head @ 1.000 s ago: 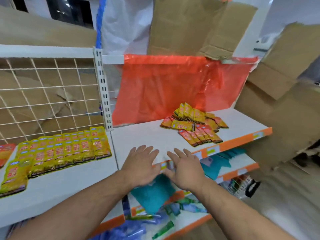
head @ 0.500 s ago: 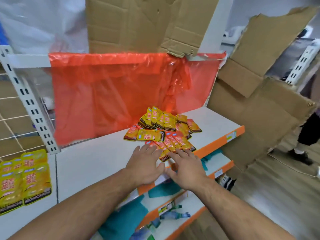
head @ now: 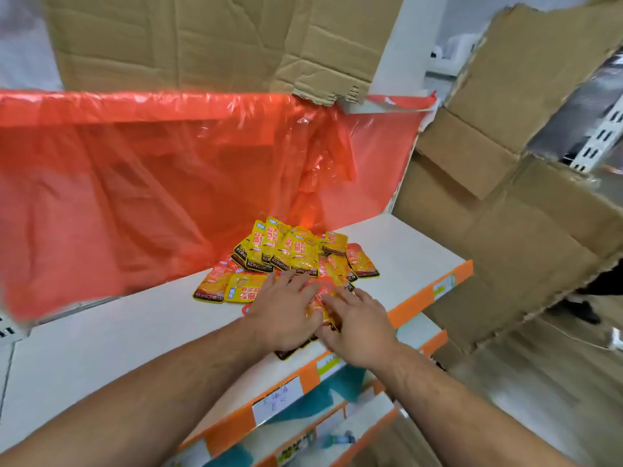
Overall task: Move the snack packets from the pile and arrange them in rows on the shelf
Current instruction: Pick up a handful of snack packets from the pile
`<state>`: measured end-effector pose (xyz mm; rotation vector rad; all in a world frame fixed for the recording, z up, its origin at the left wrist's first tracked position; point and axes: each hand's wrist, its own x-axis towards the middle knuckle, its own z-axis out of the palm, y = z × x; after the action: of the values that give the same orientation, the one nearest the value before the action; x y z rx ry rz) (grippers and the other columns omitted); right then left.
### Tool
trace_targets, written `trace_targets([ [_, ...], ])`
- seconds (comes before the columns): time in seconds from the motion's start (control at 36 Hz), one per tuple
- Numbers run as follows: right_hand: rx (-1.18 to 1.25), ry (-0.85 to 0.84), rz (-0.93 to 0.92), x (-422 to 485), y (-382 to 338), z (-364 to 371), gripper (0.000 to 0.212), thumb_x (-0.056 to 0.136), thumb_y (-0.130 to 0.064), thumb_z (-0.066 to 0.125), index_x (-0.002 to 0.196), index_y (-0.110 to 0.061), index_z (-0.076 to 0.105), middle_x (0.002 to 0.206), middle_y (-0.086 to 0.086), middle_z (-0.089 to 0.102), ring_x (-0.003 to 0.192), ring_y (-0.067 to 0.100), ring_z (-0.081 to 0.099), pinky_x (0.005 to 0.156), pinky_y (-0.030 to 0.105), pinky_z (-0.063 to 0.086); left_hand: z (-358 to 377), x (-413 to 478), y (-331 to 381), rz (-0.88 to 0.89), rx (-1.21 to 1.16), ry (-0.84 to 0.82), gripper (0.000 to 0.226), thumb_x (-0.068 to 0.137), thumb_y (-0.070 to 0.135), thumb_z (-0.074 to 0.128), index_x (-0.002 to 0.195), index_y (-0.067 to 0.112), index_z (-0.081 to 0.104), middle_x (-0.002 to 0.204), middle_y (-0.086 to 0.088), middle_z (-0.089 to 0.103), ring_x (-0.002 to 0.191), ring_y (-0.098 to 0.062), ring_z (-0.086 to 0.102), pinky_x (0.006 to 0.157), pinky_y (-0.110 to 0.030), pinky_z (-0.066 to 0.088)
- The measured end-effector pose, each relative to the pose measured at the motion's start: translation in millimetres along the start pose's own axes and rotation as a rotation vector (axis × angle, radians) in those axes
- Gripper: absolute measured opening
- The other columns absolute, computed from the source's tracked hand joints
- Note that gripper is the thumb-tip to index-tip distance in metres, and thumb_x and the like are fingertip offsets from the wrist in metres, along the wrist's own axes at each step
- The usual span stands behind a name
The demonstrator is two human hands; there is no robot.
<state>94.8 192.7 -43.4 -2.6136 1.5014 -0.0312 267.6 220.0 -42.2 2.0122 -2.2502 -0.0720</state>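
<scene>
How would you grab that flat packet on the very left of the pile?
The leftmost packet is probably best pinched by its dark bottom edge, coming from the front-left. It lies flat with bare shelf on that side, so fingers can likely slide under the edge. Its right side meets a yellow packet, which crowds a grip there.

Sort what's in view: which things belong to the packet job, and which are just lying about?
Job: packet pile, shelf.
Lying about: red plastic sheet, cardboard, price label.
</scene>
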Motion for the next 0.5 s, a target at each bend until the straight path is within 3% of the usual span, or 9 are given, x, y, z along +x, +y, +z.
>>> trace_targets([
  [0.08, -0.004, -0.007, -0.056, 17, 16, 2, 0.093, 0.071, -0.078, 0.010, 0.153, -0.038, 0.031, 0.162, -0.008, 0.026, 0.148, 0.030, 0.021, 0.118, 0.046, 0.024, 3, 11, 4, -0.041, 0.002, 0.016, 0.063, 0.091, 0.052, 0.028, 0.151, 0.034, 0.030, 0.160, 0.003, 0.028, 0.148, -0.023, 0.018, 0.121, -0.049, 0.011],
  [0.17, 0.004, -0.029, -0.119, 36, 34, 4, 0.077, 0.089, -0.072, 0.031, 0.156, -0.034, 0.025, 0.163, -0.006, 0.024, 0.149, 0.029, 0.018, 0.119, 0.046, 0.022, 9, 19, 10, -0.113, 0.032, 0.054, 0.067, 0.087, 0.053, 0.023, 0.149, 0.032, 0.036, 0.158, 0.005, 0.033, 0.147, -0.023, 0.022, 0.120, -0.048, 0.014],
  [0.22, -0.011, -0.049, -0.179, 46, 44, 3, 0.077, 0.090, -0.071, 0.032, 0.157, -0.033, 0.023, 0.163, -0.004, 0.024, 0.150, 0.030, 0.017, 0.120, 0.045, 0.022, 13, 20, 16, -0.175, 0.049, 0.084, 0.069, 0.085, 0.053, 0.021, 0.147, 0.031, 0.041, 0.153, 0.004, 0.041, 0.143, -0.025, 0.029, 0.118, -0.049, 0.020],
  [0.39, 0.053, -0.065, -0.351, 66, 65, 5, 0.069, 0.094, -0.059, 0.047, 0.155, -0.031, 0.029, 0.162, -0.004, 0.028, 0.146, 0.029, 0.025, 0.119, 0.044, 0.025, 26, 13, 44, -0.325, 0.068, 0.255, 0.054, 0.085, 0.046, 0.042, 0.127, 0.020, 0.064, 0.124, -0.001, 0.065, 0.118, -0.029, 0.055, 0.097, -0.048, 0.045],
  [0.5, 0.201, -0.073, -0.369, 69, 75, 10, 0.069, 0.090, -0.058, 0.056, 0.151, -0.031, 0.038, 0.152, -0.002, 0.040, 0.138, 0.025, 0.035, 0.111, 0.038, 0.035, 32, 4, 71, -0.528, 0.002, 0.240, 0.044, 0.086, 0.043, 0.038, 0.107, 0.015, 0.064, 0.103, -0.006, 0.063, 0.101, -0.029, 0.055, 0.083, -0.040, 0.045],
])
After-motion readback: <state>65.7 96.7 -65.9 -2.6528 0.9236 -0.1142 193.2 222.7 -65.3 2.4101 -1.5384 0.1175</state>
